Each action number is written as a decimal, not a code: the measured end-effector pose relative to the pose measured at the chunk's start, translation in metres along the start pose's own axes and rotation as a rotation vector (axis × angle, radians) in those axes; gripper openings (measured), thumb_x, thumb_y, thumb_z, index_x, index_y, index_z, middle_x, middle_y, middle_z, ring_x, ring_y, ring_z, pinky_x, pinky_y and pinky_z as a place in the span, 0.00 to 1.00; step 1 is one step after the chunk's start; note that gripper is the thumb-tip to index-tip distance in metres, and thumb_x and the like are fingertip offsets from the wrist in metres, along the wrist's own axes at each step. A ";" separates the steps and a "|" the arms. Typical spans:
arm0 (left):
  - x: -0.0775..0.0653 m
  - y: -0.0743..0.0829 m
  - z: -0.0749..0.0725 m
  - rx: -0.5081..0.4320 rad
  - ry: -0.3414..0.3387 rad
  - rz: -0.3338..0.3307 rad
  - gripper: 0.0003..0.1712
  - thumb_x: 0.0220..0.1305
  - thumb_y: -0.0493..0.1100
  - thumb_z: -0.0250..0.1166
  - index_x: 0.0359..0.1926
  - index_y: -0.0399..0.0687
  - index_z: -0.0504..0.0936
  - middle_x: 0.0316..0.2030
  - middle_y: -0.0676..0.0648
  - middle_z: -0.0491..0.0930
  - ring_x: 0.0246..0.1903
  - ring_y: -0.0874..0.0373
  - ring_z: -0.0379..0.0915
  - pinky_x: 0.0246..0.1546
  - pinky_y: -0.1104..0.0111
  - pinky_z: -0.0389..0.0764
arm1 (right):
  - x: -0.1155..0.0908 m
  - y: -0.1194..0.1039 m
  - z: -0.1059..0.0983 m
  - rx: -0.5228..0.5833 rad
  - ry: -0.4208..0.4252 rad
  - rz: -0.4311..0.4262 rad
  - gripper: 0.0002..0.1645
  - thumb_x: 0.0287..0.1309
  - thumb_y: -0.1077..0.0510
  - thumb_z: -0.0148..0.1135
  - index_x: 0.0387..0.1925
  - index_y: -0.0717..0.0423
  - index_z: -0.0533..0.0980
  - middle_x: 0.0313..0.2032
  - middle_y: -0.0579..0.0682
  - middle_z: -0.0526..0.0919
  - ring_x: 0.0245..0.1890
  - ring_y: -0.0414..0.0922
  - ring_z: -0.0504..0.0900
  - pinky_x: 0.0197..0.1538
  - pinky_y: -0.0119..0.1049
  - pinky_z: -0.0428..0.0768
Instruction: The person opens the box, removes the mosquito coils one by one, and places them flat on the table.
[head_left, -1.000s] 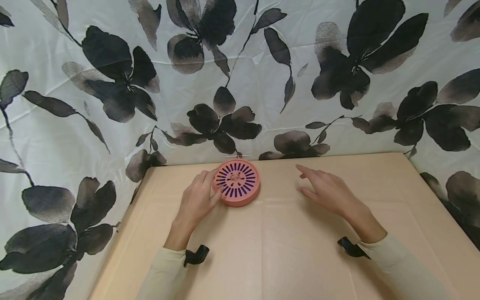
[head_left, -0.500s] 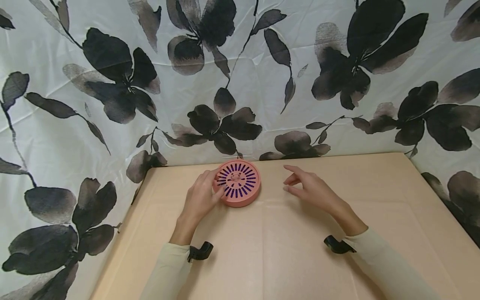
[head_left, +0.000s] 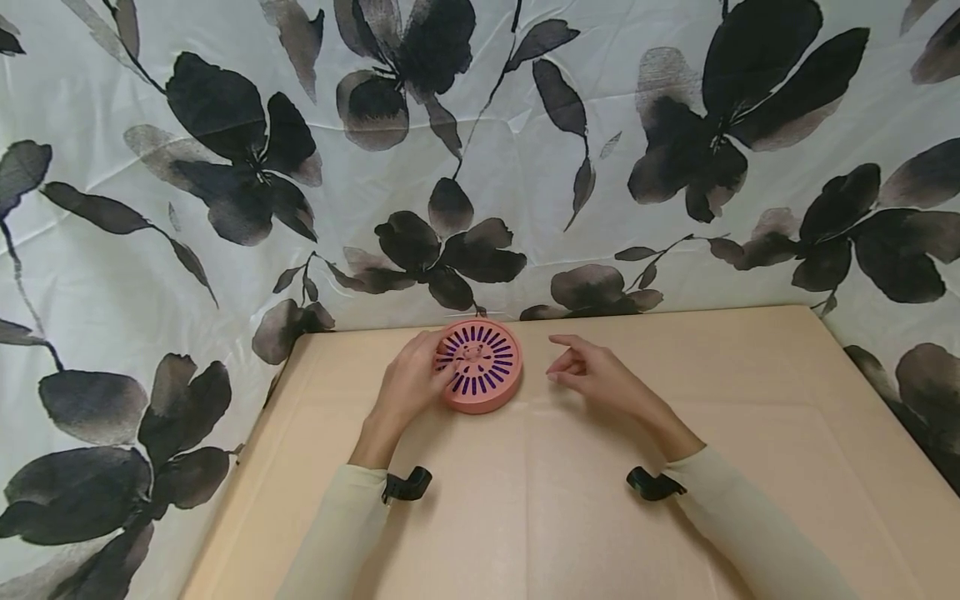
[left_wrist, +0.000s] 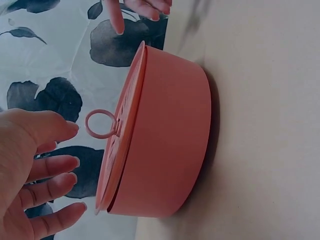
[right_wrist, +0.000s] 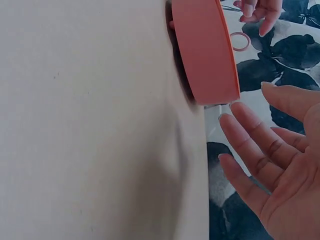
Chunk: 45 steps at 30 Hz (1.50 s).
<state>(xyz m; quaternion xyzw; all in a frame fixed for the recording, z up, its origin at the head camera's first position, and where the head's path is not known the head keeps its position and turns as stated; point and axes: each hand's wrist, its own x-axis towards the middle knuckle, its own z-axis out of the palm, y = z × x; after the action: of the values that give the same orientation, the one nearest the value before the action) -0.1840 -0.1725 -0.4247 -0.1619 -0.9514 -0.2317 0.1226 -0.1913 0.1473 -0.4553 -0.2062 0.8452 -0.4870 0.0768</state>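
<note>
Over tbl (head_left: 525,508) | L hand (head_left: 409,377) by pink tub (head_left: 483,367), fingers apart | R hand (head_left: 600,379) opp. side, fingers apart

No text, label, brand, number or sign can be read

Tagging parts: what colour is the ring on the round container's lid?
The ring is coral pink, like the container; clearest in the left wrist view.
</note>
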 end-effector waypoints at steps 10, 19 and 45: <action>0.011 0.001 0.008 0.002 -0.061 -0.041 0.29 0.62 0.42 0.71 0.64 0.44 0.78 0.52 0.45 0.81 0.50 0.51 0.78 0.54 0.54 0.81 | 0.012 0.004 0.014 0.092 -0.017 0.019 0.39 0.62 0.60 0.70 0.71 0.62 0.65 0.41 0.51 0.87 0.41 0.46 0.86 0.45 0.32 0.80; 0.020 0.002 0.010 -0.051 -0.135 -0.069 0.26 0.62 0.40 0.71 0.61 0.45 0.80 0.50 0.45 0.79 0.44 0.53 0.76 0.48 0.58 0.82 | 0.020 0.005 0.025 0.179 -0.065 0.068 0.40 0.62 0.61 0.69 0.72 0.63 0.64 0.42 0.54 0.86 0.42 0.51 0.87 0.44 0.31 0.81; 0.035 -0.010 0.014 -0.391 -0.287 -0.138 0.13 0.62 0.40 0.73 0.47 0.42 0.84 0.31 0.47 0.78 0.31 0.57 0.72 0.31 0.69 0.73 | 0.028 0.008 0.040 0.366 -0.127 0.114 0.38 0.64 0.67 0.63 0.73 0.64 0.61 0.48 0.66 0.83 0.48 0.55 0.85 0.50 0.31 0.82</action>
<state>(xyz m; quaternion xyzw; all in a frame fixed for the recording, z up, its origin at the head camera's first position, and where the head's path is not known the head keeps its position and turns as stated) -0.2222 -0.1647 -0.4301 -0.1487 -0.9049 -0.3937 -0.0635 -0.2058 0.1077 -0.4807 -0.1709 0.7465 -0.6133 0.1935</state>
